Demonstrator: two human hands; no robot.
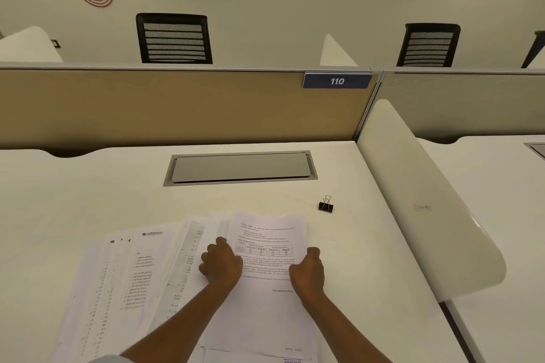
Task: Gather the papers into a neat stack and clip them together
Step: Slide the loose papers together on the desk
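Observation:
Several printed white papers [141, 271] lie fanned out across the near part of the white desk [88, 191]. The top sheet [267, 247], with a small table printed on it, lies at the right of the fan. My left hand [221, 264] rests on that sheet's left edge with its fingers curled. My right hand [306, 270] grips the same sheet's right edge, thumb on top. A black binder clip [326, 205] sits alone on the desk, beyond and to the right of the papers, with its wire handles up.
A grey cable hatch [240, 168] is set into the desk beyond the papers. A tan partition [177, 106] with a "110" sign [337, 81] backs the desk. A white curved divider [427, 206] bounds the right side. Black chairs stand behind the partition.

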